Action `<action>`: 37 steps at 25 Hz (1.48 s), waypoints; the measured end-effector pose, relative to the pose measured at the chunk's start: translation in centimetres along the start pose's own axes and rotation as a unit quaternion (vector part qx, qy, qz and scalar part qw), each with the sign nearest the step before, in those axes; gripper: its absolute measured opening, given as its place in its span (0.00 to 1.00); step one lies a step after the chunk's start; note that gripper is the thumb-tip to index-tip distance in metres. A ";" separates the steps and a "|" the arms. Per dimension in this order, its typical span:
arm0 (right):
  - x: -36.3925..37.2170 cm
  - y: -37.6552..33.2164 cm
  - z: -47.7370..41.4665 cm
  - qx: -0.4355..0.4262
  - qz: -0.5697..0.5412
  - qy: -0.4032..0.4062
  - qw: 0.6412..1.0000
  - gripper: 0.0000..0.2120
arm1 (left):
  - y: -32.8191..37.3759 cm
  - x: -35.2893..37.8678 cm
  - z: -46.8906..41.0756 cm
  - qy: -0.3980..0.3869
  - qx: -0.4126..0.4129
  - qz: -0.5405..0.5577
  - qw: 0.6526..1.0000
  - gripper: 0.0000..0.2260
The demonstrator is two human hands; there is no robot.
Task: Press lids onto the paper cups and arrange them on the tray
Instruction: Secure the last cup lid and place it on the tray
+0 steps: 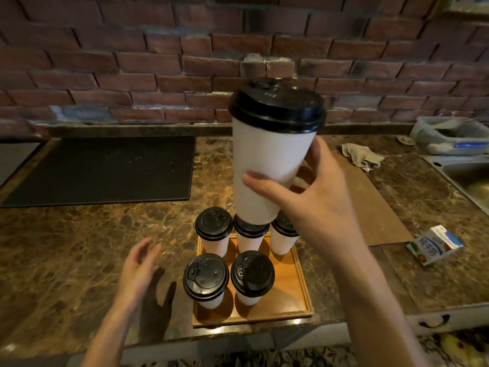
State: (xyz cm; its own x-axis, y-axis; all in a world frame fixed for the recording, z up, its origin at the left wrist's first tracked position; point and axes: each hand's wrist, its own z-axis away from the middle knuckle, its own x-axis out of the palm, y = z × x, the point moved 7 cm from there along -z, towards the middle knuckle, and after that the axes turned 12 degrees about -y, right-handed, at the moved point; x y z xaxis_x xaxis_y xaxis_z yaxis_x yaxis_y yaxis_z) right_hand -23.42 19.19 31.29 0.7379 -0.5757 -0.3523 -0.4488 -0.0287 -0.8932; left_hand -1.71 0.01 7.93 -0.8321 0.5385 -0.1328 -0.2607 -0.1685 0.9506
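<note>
My right hand (312,202) grips a tall white paper cup (264,165) with a black lid (276,104), held high above the wooden tray (296,295). Several lidded white cups stand on the tray: three in the back row (213,223) (250,229) (284,229) and two in the front row (206,276) (252,274). The tray's front right corner is bare. My left hand (137,268) hovers open over the counter, left of the tray, touching nothing.
A black mat (105,168) lies at the back left of the marble counter. A brown board (370,197), a crumpled cloth (362,156), a milk carton (434,245), a plastic container (449,136) and a steel sink (468,176) are on the right. A brick wall stands behind.
</note>
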 end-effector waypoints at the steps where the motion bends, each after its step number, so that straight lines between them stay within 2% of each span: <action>1: 0.7 -0.4 0.0 -0.002 0.000 -0.018 1.000 0.43 | 3.2 0.2 0.7 -0.018 0.059 0.056 0.997 0.17; 3: 2.1 -0.7 0.3 -0.006 0.005 -0.050 0.999 0.43 | 9.4 2.3 3.3 -0.153 0.172 0.146 0.962 0.21; 5: 3.2 -0.9 0.7 -0.009 0.003 -0.075 0.997 0.43 | 14.2 5.0 6.5 -0.282 0.261 0.123 0.915 0.29; 7: 4.0 -0.9 1.2 -0.009 -0.003 -0.096 0.995 0.43 | 16.5 7.0 8.4 -0.334 0.314 0.063 0.886 0.36; 8: 4.3 -0.9 1.4 -0.008 -0.008 -0.105 0.994 0.43 | 17.1 7.7 8.7 -0.344 0.314 0.050 0.884 0.37; 13: 4.8 -0.8 2.0 -0.001 -0.020 -0.135 0.991 0.42 | 17.5 8.9 8.2 -0.304 0.328 -0.022 0.894 0.27; 16: 4.2 -1.6 2.1 0.006 0.046 -0.154 0.987 0.42 | 16.8 8.8 7.4 -0.277 0.315 -0.002 0.908 0.26; 20: 2.3 -3.5 1.9 0.040 0.137 -0.206 0.968 0.48 | 17.3 9.3 7.8 -0.281 0.333 0.000 0.900 0.27; 22: 0.9 -5.4 1.3 0.037 0.153 -0.174 0.972 0.51 | 18.1 9.8 8.5 -0.272 0.350 0.003 0.897 0.30; 24: 0.6 -7.7 0.2 0.002 0.213 -0.143 0.966 0.45 | 18.6 10.3 9.0 -0.245 0.367 0.006 0.897 0.32; 27: 2.4 -8.8 -2.2 -0.013 0.337 -0.172 0.925 0.31 | 18.7 11.3 9.0 -0.213 0.347 0.046 0.912 0.34; 30: 2.7 -8.3 -4.3 0.003 0.333 -0.173 0.927 0.24 | 18.9 11.6 8.7 -0.170 0.330 0.014 0.928 0.37; 32: 2.3 -8.3 -4.9 -0.023 0.300 -0.165 0.939 0.19 | 19.3 11.7 8.7 -0.160 0.333 -0.012 0.929 0.36; 34: 1.8 -8.7 -5.1 -0.077 0.251 -0.175 0.949 0.14 | 19.9 11.6 8.5 -0.191 0.354 -0.003 0.915 0.35; 37: 2.2 -9.7 -4.4 -0.169 0.175 -0.280 0.929 0.11 | 20.1 12.1 7.9 -0.333 0.322 0.024 0.886 0.35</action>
State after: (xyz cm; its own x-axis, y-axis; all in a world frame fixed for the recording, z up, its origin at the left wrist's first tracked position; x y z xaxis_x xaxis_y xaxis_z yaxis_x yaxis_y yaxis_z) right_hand -19.67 14.66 40.39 0.6204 -0.0862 -0.7796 -0.7739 -0.2286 -0.5906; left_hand -13.16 9.65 27.66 -0.3055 0.9473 -0.0964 0.2799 0.1860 0.9418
